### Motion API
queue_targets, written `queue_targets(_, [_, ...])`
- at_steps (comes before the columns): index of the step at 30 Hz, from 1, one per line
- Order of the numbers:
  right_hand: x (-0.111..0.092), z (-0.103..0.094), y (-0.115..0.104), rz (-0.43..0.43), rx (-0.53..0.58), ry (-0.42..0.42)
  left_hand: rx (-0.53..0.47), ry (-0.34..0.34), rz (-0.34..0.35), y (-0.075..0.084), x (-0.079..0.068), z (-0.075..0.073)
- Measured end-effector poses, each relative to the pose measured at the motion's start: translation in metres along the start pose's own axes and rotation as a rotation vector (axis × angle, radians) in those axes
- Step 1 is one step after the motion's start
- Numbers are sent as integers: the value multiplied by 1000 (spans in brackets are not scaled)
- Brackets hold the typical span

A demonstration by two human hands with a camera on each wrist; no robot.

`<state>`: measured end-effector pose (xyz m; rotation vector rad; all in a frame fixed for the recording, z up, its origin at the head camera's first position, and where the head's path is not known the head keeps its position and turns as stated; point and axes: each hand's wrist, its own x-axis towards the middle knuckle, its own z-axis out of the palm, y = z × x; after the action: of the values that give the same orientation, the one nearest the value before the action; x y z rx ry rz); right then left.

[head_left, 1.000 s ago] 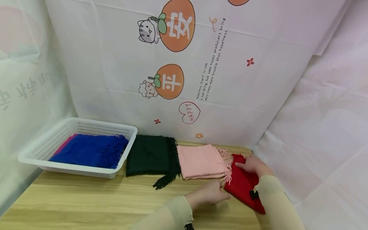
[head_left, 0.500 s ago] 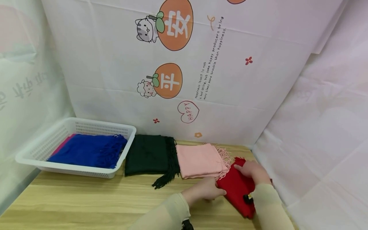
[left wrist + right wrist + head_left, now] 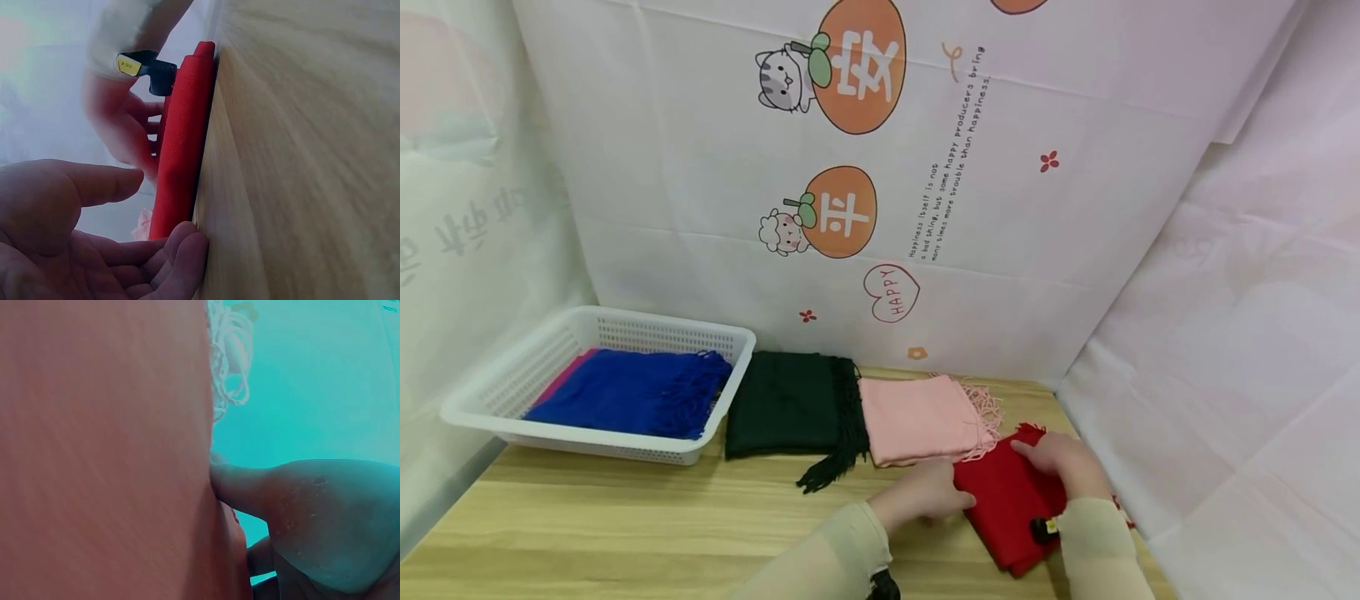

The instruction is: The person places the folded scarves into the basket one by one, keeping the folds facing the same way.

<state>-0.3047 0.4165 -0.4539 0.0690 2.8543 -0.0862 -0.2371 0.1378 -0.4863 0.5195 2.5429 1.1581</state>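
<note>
A folded red scarf (image 3: 1003, 500) lies aslant on the wooden table at the right, red fringe showing at its far corner. My right hand (image 3: 1063, 462) holds its upper right part, thumb lying on the top face; the fingers are mostly hidden in the head view. At the scarf's left edge is my left hand (image 3: 928, 490). In the left wrist view its fingertips are right at the edge of the red scarf (image 3: 184, 137), and its thumb is extended apart from the cloth. The right wrist view has the scarf (image 3: 106, 450) filling its left half, my right thumb against it.
Beside the red scarf lies a folded pink scarf (image 3: 917, 421) with fringe, then a folded dark green scarf (image 3: 786, 408). A white plastic basket (image 3: 482, 417) at the left holds a blue scarf (image 3: 632, 392) over something bright pink. Printed white sheets (image 3: 985, 325) wall the table.
The red scarf has slid left and toward me while turning, its far corner now close by the pink scarf's fringe. Both hands have moved along with it; the other scarves stay put.
</note>
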Motion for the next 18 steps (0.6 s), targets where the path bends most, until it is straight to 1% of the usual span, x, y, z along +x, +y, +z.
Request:
queue_targets(5, [-2,-1,1,-18,12,-9,39,-10,-9,-1,-1,-5])
queue_targets(8, [-4,-2,1,-30,23,-5,25,-15,-13,-2,-2,-8])
queue_targets(14, [-8,-3,4,-56,82,10,-84,-53,-17,-6,-6,-11])
queue_targets(18, [-11,-1,6,-29,163,-1,-187,-89,0,-6,-8,-13])
